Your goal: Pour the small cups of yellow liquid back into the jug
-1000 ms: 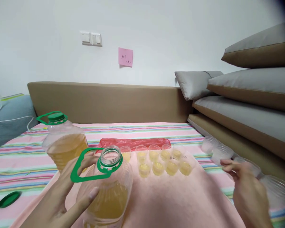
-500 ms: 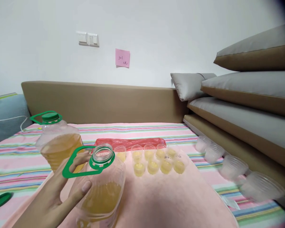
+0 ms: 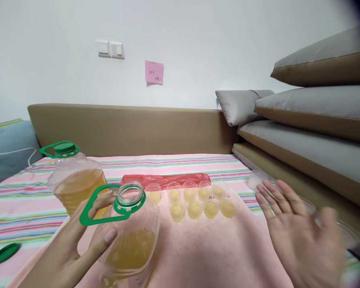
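An uncapped clear plastic jug (image 3: 132, 248) with a green ring handle (image 3: 88, 206) stands upright in front of me, part full of yellow-brown liquid. My left hand (image 3: 87, 236) grips its left side below the neck, thumb in front, other fingers partly hidden behind. On the right, my right hand (image 3: 303, 236) is raised palm up with fingers spread, holding nothing and slightly blurred. It covers part of a row of stacked clear plastic cups (image 3: 256, 180). Several small cups of pale yellow liquid (image 3: 194, 209) stand in two rows beyond the jug.
A second, capped jug (image 3: 78, 184) stands back left. A green cap (image 3: 5, 253) lies at the left on the striped sheet (image 3: 27, 216). Behind the filled cups is a red plastic bag (image 3: 165, 180). Stacked cushions (image 3: 312, 136) line the right; a brown padded board (image 3: 132, 130) borders the back.
My right hand has come into view at the right, open, in front of the stacked cups. My left hand stays on the jug. The view has shifted slightly.
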Demonstrator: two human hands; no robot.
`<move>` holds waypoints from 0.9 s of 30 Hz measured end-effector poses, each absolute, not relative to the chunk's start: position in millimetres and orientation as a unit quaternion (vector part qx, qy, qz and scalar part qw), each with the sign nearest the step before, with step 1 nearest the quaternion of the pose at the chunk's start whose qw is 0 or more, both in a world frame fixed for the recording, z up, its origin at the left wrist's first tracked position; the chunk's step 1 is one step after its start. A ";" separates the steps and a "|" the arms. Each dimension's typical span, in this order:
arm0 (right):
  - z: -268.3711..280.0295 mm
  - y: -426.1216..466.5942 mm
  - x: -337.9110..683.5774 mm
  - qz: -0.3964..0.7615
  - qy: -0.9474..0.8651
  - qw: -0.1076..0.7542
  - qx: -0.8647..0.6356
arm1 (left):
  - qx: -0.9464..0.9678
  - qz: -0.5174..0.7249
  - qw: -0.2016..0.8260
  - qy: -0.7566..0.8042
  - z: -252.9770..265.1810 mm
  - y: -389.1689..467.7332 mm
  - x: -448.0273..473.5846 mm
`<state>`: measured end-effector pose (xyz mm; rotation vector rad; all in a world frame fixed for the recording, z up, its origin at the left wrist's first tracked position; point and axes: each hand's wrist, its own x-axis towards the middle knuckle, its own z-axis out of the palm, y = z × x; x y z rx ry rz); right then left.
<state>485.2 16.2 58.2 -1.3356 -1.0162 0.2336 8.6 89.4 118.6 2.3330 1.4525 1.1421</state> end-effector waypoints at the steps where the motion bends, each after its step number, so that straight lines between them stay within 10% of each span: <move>1: 50.6 26.6 492.5 0.143 -0.407 0.684 -0.588 | 0.780 0.383 0.087 0.486 118.8 89.6 9.4; 9: -29.3 80.3 518.4 0.201 -0.423 0.519 -0.715 | 0.800 0.369 0.078 0.466 117.3 91.4 7.9; 27: -45.9 87.9 510.5 0.196 -0.384 0.488 -0.759 | 0.815 0.371 0.043 0.443 124.5 80.2 16.2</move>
